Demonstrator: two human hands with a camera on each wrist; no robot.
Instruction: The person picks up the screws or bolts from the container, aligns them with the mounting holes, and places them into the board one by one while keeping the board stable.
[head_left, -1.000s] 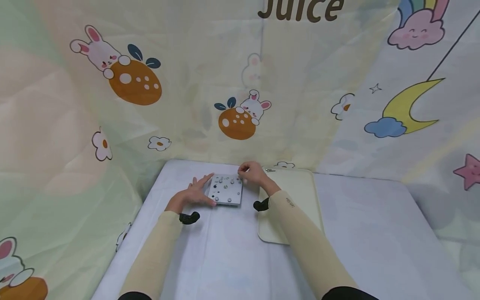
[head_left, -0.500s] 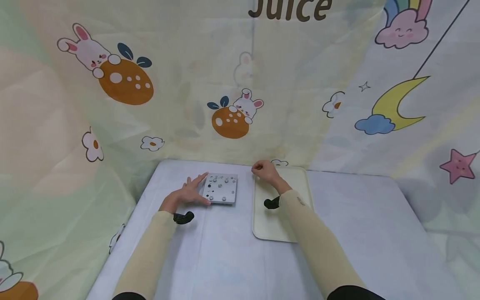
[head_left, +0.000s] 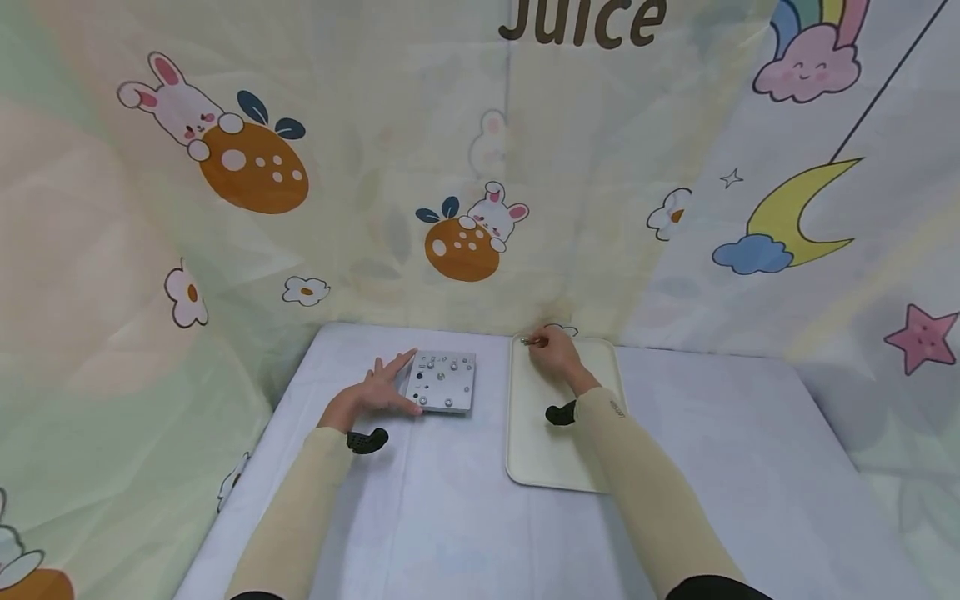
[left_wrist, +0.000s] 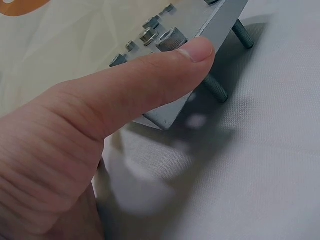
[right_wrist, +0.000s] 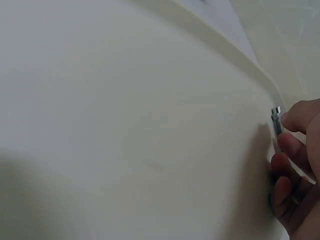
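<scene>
My left hand [head_left: 371,395] rests at the left side of a square metal plate [head_left: 459,385], thumb and forefinger spread straight to its near and far corners. In the left wrist view the thumb [left_wrist: 150,75] lies across the plate's corner, beside a socket-head screw [left_wrist: 171,40]. Several screw heads stand up from the plate's top, and threaded shafts [left_wrist: 216,89] stick out below it. Over the far left corner of a cream tray [head_left: 547,450], my right hand [head_left: 555,352] pinches a small metal screw [right_wrist: 276,119] between thumb and fingertips. Its lower part is hidden by the fingers.
The tray lies right of the plate on a white-covered table [head_left: 450,517]. A printed cloth backdrop [head_left: 360,217] rises right behind the table's far edge and along its left side.
My right hand has moved right from the plate's far right corner to the tray's far left corner and now pinches a screw there. The left hand keeps its place at the plate.
</scene>
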